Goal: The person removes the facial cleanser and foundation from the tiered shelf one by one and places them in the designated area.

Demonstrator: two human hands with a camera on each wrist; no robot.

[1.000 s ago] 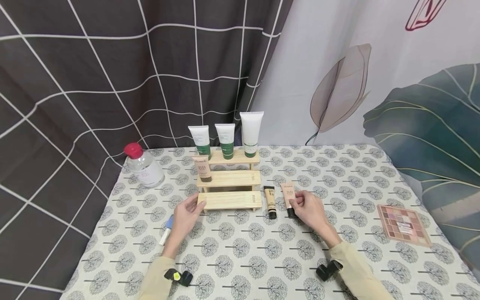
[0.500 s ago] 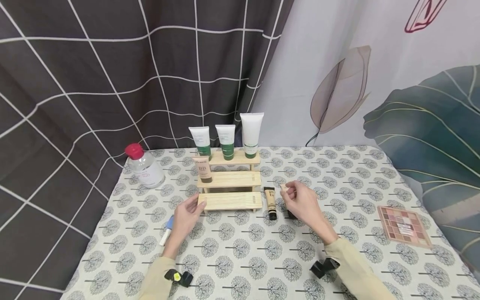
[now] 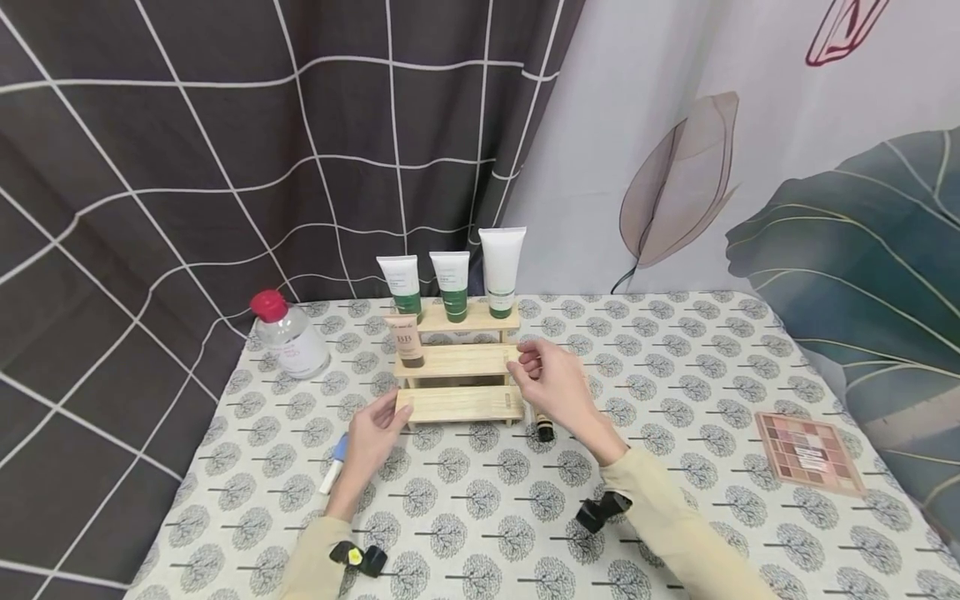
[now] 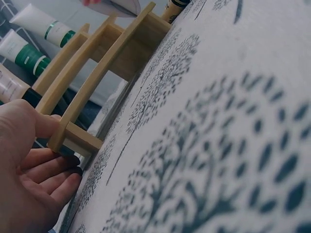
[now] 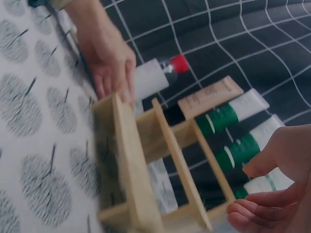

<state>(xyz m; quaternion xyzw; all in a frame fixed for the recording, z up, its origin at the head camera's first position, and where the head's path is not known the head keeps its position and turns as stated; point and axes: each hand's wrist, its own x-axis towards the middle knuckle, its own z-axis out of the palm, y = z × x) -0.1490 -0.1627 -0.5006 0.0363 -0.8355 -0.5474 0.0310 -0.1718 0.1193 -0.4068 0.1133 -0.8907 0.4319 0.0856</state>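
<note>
My left hand [image 3: 375,433] grips the left end of the lowest step of a three-tier wooden display stand [image 3: 457,405], thumb on top and fingers below the edge in the left wrist view. Over the stand's right end is my right hand [image 3: 558,387]. Its thumb and fingers are apart with nothing between them in the right wrist view [image 5: 272,179]. A beige BB cream tube [image 3: 406,342] stands on the middle step. Three white-and-green tubes [image 3: 453,287] stand on the top step. Beneath the right hand, a black-capped beige tube [image 3: 544,428] lies partly hidden on the cloth.
A clear bottle with a red cap [image 3: 294,337] stands left of the stand. An eyeshadow palette [image 3: 810,454] lies far right. A small blue-and-white item [image 3: 334,467] lies beside the left forearm. Curtains hang behind the cloth-covered table [image 3: 480,533].
My right hand has let go of the second BB cream tube on the table and moved left to the stand's right end. My left hand has stayed on the stand.
</note>
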